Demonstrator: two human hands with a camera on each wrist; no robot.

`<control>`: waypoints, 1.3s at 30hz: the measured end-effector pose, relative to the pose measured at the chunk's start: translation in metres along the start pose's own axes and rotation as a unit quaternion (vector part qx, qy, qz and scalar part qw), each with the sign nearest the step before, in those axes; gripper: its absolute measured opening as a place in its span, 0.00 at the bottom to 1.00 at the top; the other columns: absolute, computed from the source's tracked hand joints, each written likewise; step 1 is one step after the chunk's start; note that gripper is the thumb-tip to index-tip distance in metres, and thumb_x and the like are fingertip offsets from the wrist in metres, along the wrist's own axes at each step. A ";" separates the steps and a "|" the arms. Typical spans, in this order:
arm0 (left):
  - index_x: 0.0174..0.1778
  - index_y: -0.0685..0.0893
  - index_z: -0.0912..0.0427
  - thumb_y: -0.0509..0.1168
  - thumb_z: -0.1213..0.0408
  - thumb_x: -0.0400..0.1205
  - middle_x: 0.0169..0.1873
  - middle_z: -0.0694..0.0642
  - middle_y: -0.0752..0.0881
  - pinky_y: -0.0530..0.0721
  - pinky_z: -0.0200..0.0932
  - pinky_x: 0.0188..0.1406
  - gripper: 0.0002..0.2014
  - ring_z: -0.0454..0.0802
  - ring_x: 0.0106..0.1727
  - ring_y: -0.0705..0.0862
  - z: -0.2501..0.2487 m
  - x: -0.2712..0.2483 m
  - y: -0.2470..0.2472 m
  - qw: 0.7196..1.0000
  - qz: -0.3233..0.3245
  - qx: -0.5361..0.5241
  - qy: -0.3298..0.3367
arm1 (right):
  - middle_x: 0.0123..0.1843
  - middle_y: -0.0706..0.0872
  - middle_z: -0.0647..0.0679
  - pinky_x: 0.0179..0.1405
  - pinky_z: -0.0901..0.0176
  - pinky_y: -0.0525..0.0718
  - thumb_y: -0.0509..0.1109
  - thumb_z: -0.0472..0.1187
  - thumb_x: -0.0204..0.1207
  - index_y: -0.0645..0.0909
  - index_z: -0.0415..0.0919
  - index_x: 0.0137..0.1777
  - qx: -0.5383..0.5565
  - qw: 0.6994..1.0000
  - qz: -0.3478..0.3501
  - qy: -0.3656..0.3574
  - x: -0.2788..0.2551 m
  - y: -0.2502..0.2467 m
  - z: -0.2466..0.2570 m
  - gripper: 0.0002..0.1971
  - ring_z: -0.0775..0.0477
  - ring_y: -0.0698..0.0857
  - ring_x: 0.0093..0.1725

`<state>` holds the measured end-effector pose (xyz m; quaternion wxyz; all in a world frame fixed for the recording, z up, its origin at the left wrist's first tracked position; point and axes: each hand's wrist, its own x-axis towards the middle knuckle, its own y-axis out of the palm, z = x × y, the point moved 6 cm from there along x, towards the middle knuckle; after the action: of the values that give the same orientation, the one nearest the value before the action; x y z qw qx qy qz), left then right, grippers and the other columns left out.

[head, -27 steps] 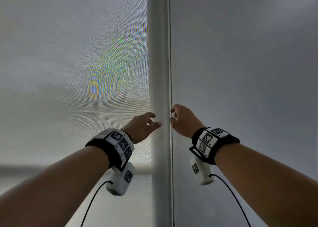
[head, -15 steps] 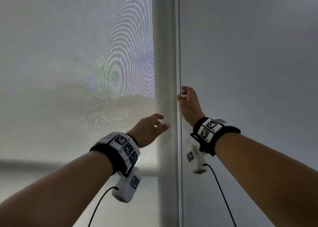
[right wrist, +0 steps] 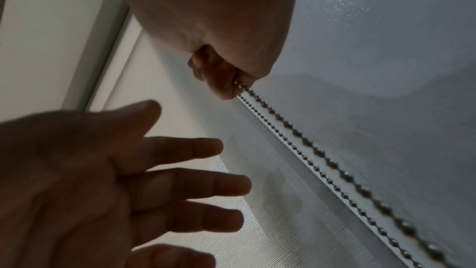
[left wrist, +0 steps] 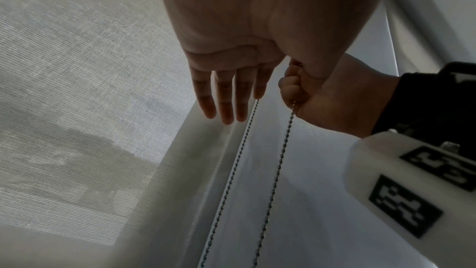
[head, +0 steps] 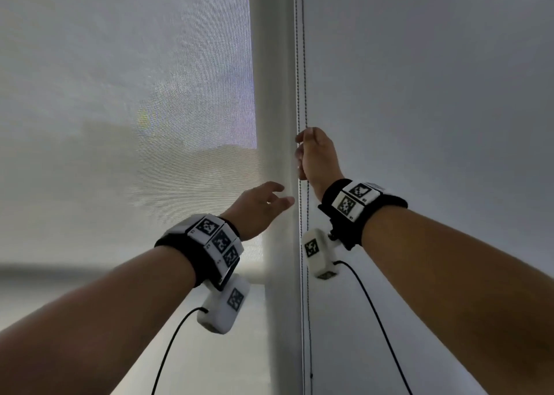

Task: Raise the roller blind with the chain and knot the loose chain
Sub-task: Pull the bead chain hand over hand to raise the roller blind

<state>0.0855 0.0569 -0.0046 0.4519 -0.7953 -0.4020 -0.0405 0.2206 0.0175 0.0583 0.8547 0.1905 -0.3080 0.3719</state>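
Note:
The pale mesh roller blind [head: 120, 110] fills the left of the head view. Two strands of the metal bead chain [head: 302, 65] hang down the right edge of a white upright frame [head: 271, 80]. My right hand [head: 300, 146] is raised and grips one strand with curled fingers; the right wrist view shows the chain [right wrist: 304, 142] leaving the closed right hand [right wrist: 224, 80]. My left hand [head: 274, 198] is lower, open with straight fingers [left wrist: 224, 101], just left of the chain [left wrist: 239, 160] and holding nothing.
A plain grey-white wall [head: 434, 95] takes up the whole right side. A darker horizontal band [head: 75, 270] crosses the window low on the left. The wrist camera cables [head: 368, 298] hang below both forearms.
My right hand has climbed higher up the chain and stays closed on it. The left hand stays open beside the frame, at about the same height.

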 end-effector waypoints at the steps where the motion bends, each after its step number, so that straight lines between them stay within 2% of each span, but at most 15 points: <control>1: 0.72 0.72 0.51 0.60 0.44 0.79 0.59 0.51 0.83 0.74 0.42 0.59 0.27 0.48 0.62 0.80 -0.002 0.000 0.001 1.000 -0.001 -0.003 0.002 | 0.29 0.73 0.48 0.20 0.62 0.67 0.51 0.45 0.87 0.73 0.44 0.39 -0.003 1.000 -0.007 -0.007 -0.001 0.000 0.001 0.16 0.52 0.67 0.22; 7: 0.66 0.77 0.50 0.56 0.44 0.80 0.57 0.54 0.86 0.79 0.47 0.56 0.22 0.51 0.57 0.83 -0.008 0.007 0.004 0.999 -0.011 -0.037 0.022 | 0.27 0.70 0.52 0.28 0.58 0.64 0.52 0.48 0.81 0.68 0.50 0.30 -0.015 0.999 -0.031 -0.040 -0.011 0.002 0.007 0.17 0.50 0.66 0.26; 10: 0.61 0.79 0.55 0.54 0.53 0.84 0.51 0.54 0.86 0.77 0.39 0.45 0.16 0.50 0.50 0.83 -0.018 0.005 0.004 0.995 -0.020 -0.095 0.038 | 0.27 0.69 0.51 0.27 0.58 0.64 0.52 0.45 0.82 0.66 0.50 0.29 -0.004 0.998 -0.035 -0.047 -0.020 -0.001 0.010 0.17 0.50 0.65 0.26; 12: 0.60 0.80 0.57 0.52 0.56 0.85 0.49 0.55 0.86 0.75 0.37 0.41 0.15 0.50 0.47 0.83 -0.026 0.003 0.000 0.992 -0.034 -0.113 0.050 | 0.27 0.68 0.51 0.27 0.57 0.65 0.52 0.44 0.83 0.66 0.49 0.29 -0.007 0.998 -0.039 -0.053 -0.026 -0.004 0.012 0.18 0.51 0.65 0.26; 16: 0.59 0.80 0.56 0.50 0.56 0.85 0.49 0.55 0.87 0.77 0.42 0.46 0.17 0.50 0.48 0.85 -0.039 0.000 -0.007 0.990 -0.049 -0.109 0.072 | 0.26 0.69 0.52 0.31 0.55 0.71 0.52 0.45 0.85 0.66 0.47 0.31 -0.027 0.997 -0.043 -0.056 -0.048 -0.007 0.011 0.19 0.50 0.68 0.27; 18: 0.60 0.80 0.58 0.49 0.55 0.85 0.50 0.54 0.87 0.79 0.42 0.47 0.18 0.50 0.49 0.86 -0.046 -0.001 -0.008 0.990 -0.051 -0.103 0.083 | 0.24 0.72 0.57 0.29 0.59 0.74 0.53 0.41 0.87 0.68 0.47 0.31 -0.006 0.999 -0.028 -0.041 -0.061 -0.008 0.001 0.19 0.56 0.72 0.24; 20: 0.60 0.81 0.59 0.49 0.55 0.85 0.51 0.55 0.87 0.81 0.41 0.47 0.19 0.50 0.51 0.86 -0.052 -0.002 -0.009 0.988 -0.053 -0.112 0.091 | 0.22 0.76 0.62 0.27 0.63 0.74 0.53 0.41 0.87 0.72 0.52 0.31 0.016 0.999 -0.012 -0.026 -0.075 -0.007 -0.012 0.20 0.60 0.75 0.24; 21: 0.60 0.81 0.59 0.49 0.56 0.85 0.51 0.56 0.87 0.82 0.41 0.48 0.18 0.50 0.51 0.86 -0.054 -0.001 -0.008 0.987 -0.053 -0.120 0.091 | 0.22 0.76 0.63 0.29 0.60 0.73 0.54 0.45 0.86 0.74 0.57 0.30 0.008 1.000 -0.011 -0.027 -0.081 -0.006 -0.020 0.21 0.59 0.74 0.25; 25: 0.59 0.80 0.61 0.50 0.56 0.84 0.51 0.60 0.88 0.84 0.55 0.55 0.19 0.54 0.50 0.87 -0.061 0.002 -0.004 0.981 -0.044 -0.173 0.073 | 0.24 0.77 0.65 0.34 0.55 0.71 0.54 0.51 0.85 0.78 0.66 0.33 -0.007 0.999 -0.012 -0.033 -0.104 -0.004 -0.040 0.21 0.58 0.71 0.28; 29: 0.62 0.77 0.66 0.47 0.56 0.86 0.48 0.66 0.88 0.84 0.54 0.53 0.21 0.59 0.47 0.86 -0.071 0.002 0.003 0.970 -0.026 -0.237 0.054 | 0.27 0.68 0.58 0.37 0.48 0.67 0.54 0.55 0.82 0.71 0.59 0.29 -0.007 1.000 -0.020 -0.010 -0.126 -0.002 -0.055 0.19 0.50 0.65 0.30; 32: 0.58 0.77 0.68 0.46 0.56 0.86 0.37 0.63 0.87 0.83 0.51 0.45 0.21 0.59 0.40 0.85 -0.076 0.001 0.008 0.949 -0.023 -0.312 0.043 | 0.27 0.67 0.57 0.35 0.48 0.66 0.54 0.48 0.85 0.65 0.54 0.30 -0.024 1.000 -0.016 -0.001 -0.148 -0.008 -0.067 0.19 0.51 0.64 0.30; 33: 0.54 0.78 0.67 0.46 0.56 0.87 0.31 0.60 0.84 0.82 0.49 0.38 0.20 0.57 0.34 0.83 -0.075 0.002 0.010 0.939 -0.030 -0.341 0.039 | 0.26 0.67 0.59 0.36 0.48 0.65 0.54 0.45 0.86 0.64 0.53 0.30 -0.029 0.999 -0.014 0.006 -0.155 -0.010 -0.071 0.20 0.53 0.64 0.30; 35: 0.41 0.77 0.62 0.47 0.58 0.86 0.19 0.52 0.74 0.71 0.41 0.24 0.17 0.49 0.21 0.70 -0.071 -0.001 0.016 0.916 -0.049 -0.396 0.022 | 0.25 0.67 0.61 0.38 0.49 0.65 0.55 0.42 0.86 0.65 0.53 0.29 -0.028 0.999 -0.004 0.019 -0.165 -0.015 -0.080 0.20 0.54 0.64 0.31; 37: 0.32 0.72 0.57 0.48 0.61 0.85 0.17 0.49 0.67 0.60 0.35 0.19 0.16 0.46 0.18 0.61 -0.066 -0.004 0.023 0.901 -0.079 -0.427 -0.001 | 0.29 0.70 0.59 0.41 0.51 0.66 0.56 0.43 0.83 0.68 0.48 0.31 -0.012 0.999 0.006 0.037 -0.170 -0.016 -0.085 0.16 0.51 0.66 0.35; 39: 0.29 0.70 0.55 0.47 0.68 0.82 0.20 0.52 0.65 0.56 0.34 0.19 0.15 0.46 0.18 0.59 -0.062 -0.008 0.028 0.899 -0.107 -0.425 -0.016 | 0.31 0.68 0.52 0.41 0.53 0.66 0.57 0.37 0.84 0.66 0.43 0.33 0.002 0.998 0.008 0.061 -0.173 -0.015 -0.087 0.15 0.50 0.65 0.37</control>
<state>0.1176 -0.0026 0.0091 0.0579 -0.8643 -0.4365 -0.2433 0.1729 -0.0342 -0.1227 0.8686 0.1664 -0.2559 0.3903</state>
